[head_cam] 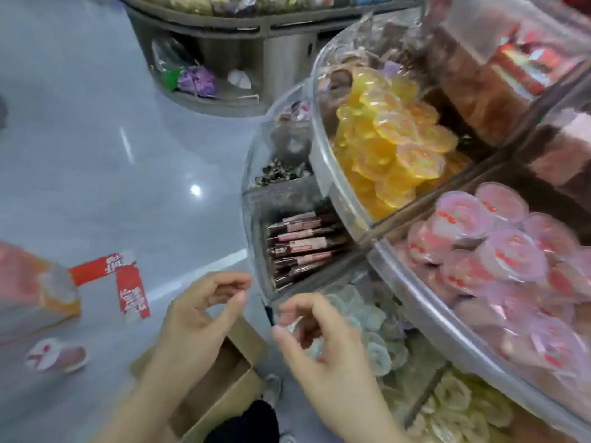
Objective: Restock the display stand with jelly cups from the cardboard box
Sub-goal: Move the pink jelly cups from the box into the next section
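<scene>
A round tiered display stand [348,199] with clear plastic walls fills the right side. Its upper tier holds yellow jelly cups [396,135] and pink jelly cups [499,251] in separate compartments. The lower tier holds pale blue jelly cups [377,343] and pale yellow-green ones [457,404]. A brown cardboard box [224,385] stands open on the floor below my hands. My left hand [198,321] hovers above the box, its fingers loosely curled and holding nothing. My right hand [319,340] hangs in front of the blue cups with loosely curled, empty fingers.
Dark wrapped bars [303,247] fill a lower compartment of the stand. A second display stand [224,59] is at the back. An orange-and-pink carton [35,289], red tape strips [128,282] and a sandalled foot [57,358] are on the grey floor at left.
</scene>
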A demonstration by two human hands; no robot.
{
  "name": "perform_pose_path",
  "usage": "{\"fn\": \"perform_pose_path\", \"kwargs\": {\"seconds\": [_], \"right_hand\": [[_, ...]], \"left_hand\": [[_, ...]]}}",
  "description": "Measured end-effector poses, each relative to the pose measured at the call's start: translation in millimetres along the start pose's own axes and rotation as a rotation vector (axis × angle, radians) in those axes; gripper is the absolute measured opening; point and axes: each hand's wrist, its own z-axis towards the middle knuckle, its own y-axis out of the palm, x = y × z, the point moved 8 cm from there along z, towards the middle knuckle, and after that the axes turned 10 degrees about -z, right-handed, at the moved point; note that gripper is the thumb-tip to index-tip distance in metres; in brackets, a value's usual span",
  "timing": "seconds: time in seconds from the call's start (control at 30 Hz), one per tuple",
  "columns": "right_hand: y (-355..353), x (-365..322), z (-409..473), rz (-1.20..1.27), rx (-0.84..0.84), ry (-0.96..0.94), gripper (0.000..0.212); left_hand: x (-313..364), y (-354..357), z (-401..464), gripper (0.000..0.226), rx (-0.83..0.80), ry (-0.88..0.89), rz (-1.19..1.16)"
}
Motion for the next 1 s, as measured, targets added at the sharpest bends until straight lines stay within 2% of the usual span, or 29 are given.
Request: {"fn": "perform_pose_path", "kwargs": {"seconds": [0.13, 0.23, 0.33, 0.4, 0.53, 0.63, 0.77, 0.83, 0.9, 1.0], "right_hand": [[148, 89, 0, -0.108, -0.548, 0.209, 0.009], [245, 198, -13, -0.310, -0.819, 0.372, 0.012], [316, 308, -17, -0.579, -0.952, 0.459, 0.029], [356, 369, -4, -0.726, -0.964, 0.467, 0.029], [442, 467, 37, -0.924, -0.982, 0.323, 0.031], [494, 539, 56, -1.072, -1.089, 0.258, 0.036], [534, 612, 70, -1.301, -1.241, 0.286, 0.049], [548, 638, 68, -1.367, -1.321, 0.290, 0.050], [557, 654, 66, -1.386, -1.350, 0.267, 0.043], [559, 658, 71, -1.329, -1.274, 0.244, 0.033]], "left_hand": [[-149, -82, -70, 0.038, 0.280, -0.361, -0.038], [-273, -116, -128, 0.033, 0.366, -0.644, -0.013], [-396, -131, -170, 0.025, 0.435, -0.878, -0.037], [-474, -137, -184, 0.015, 0.504, -1.002, -0.071], [-613, -142, -184, 0.033, 0.639, -1.222, -0.211], [-700, -136, -165, 0.038, 0.707, -1.283, -0.391], [-783, -134, -137, 0.013, 0.858, -1.292, -0.644], [-816, -130, -123, 0.011, 0.871, -1.280, -0.804], [-843, -129, -117, 0.028, 0.913, -1.250, -0.874], [-855, -127, -112, 0.053, 0.943, -1.216, -0.916]]}}
